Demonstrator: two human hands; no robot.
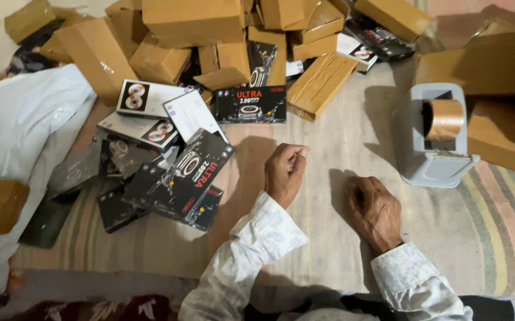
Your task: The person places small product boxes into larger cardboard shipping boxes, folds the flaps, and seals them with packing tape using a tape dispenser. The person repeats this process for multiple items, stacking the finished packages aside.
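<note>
- Presently, we find our left hand at the centre of the frame, fingers curled together into a loose fist, clamped on nothing we can see, resting on the bare mat.
- Our right hand lies just right of it, knuckles up and fingers folded under; whether anything sits beneath them we cannot tell.
- Nearest item: a black product box with red and white print, left of centre, lying tilted atop other black boxes. We judge it light, stiff card, glossy and somewhat slippery, with corners that could crush; best taken across its two long edges, near the middle.
- White product boxes with round pictures, upper left of centre, partly overlapped. Same build, we judge.
- One black box lies flat by itself at upper centre, against the brown heap.
- Brown taped cartons, heaped across the top of the frame; a flat one lies right of the lone black box. Matt card, easy to grip.
- Grey tape dispenser with a brown roll, right of frame, near the right hand; we judge it heavier, with a cutting edge to mind.
- Pale plastic sheeting at far left, soft and slippery.
- In the way: the black boxes overlap, so lifting one may shift its neighbours.
</note>
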